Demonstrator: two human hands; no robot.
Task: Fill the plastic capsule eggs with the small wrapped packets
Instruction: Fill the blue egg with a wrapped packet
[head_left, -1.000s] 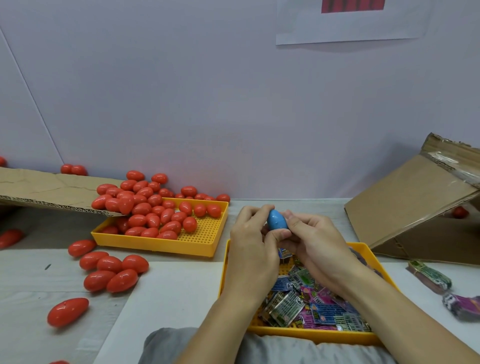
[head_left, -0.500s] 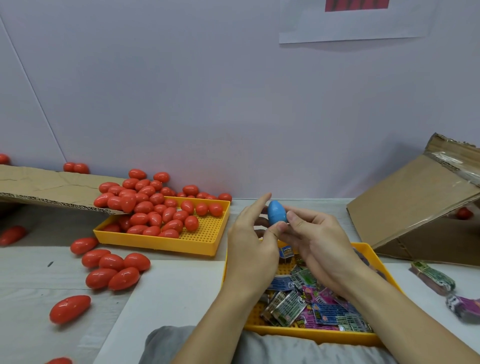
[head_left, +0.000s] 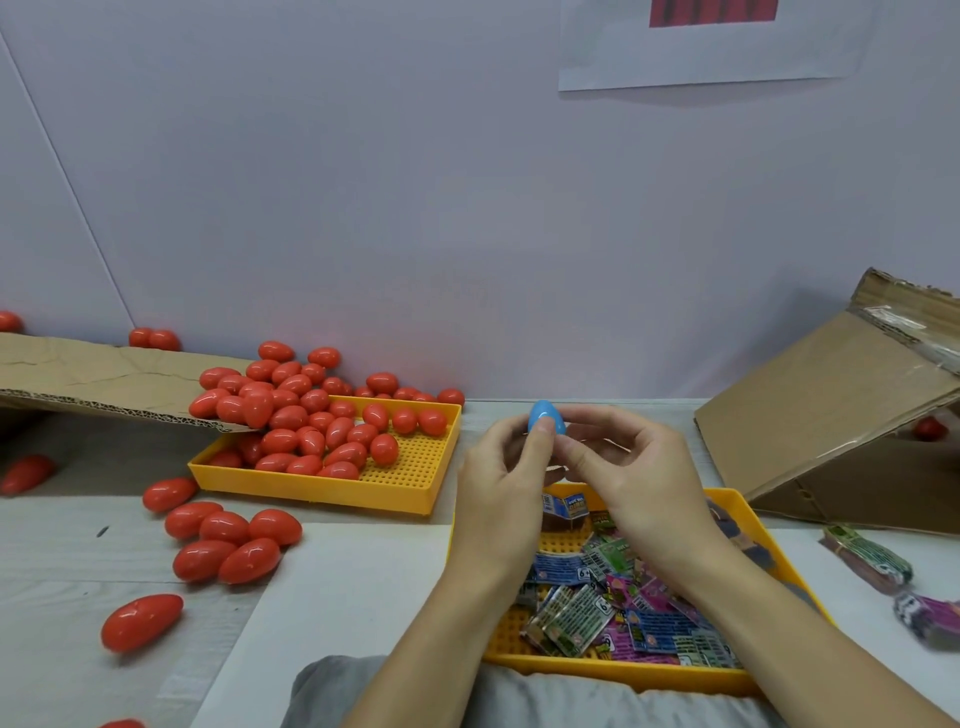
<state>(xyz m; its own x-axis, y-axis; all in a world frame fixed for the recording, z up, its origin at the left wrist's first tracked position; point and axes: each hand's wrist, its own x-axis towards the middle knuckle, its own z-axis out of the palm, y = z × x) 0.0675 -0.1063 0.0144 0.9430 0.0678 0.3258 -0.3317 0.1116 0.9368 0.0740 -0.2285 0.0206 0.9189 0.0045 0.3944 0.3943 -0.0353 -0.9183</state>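
- Basically, biggest item: grey table (head_left: 62, 597), with a white sheet (head_left: 332, 597) laid on it at 6 o'clock.
- Cardboard box (head_left: 831, 415) tipped on its side at 3 o'clock; one red egg sits in the shadow under its flap.
- Flat cardboard flap (head_left: 104, 379) at 9 o'clock, its edge overhanging the far-left corner of the egg tray.
- Yellow perforated tray (head_left: 410, 483) at 10 o'clock holds a heap of red capsule eggs (head_left: 306, 415); more lie loose behind it along the wall.
- Second yellow tray (head_left: 748, 525) at 5 o'clock holds the wrapped packets (head_left: 587, 618); both forearms cross over it and hide its middle.
- Loose red eggs (head_left: 228, 540) on the table at 8 o'clock, clustered just beside the sheet's left edge; one more lies apart, nearer the camera.
- Two packet bundles (head_left: 878, 561) lie on the table at 4 o'clock, outside the tray.
- Left hand (head_left: 498, 499) and right hand (head_left: 628, 467) meet above the packet tray's far edge.
- Blue capsule egg (head_left: 545, 418), dead centre, upright, pinched: left thumb on its front, right fingertips on its right side. Whether it's closed or filled, can't tell.
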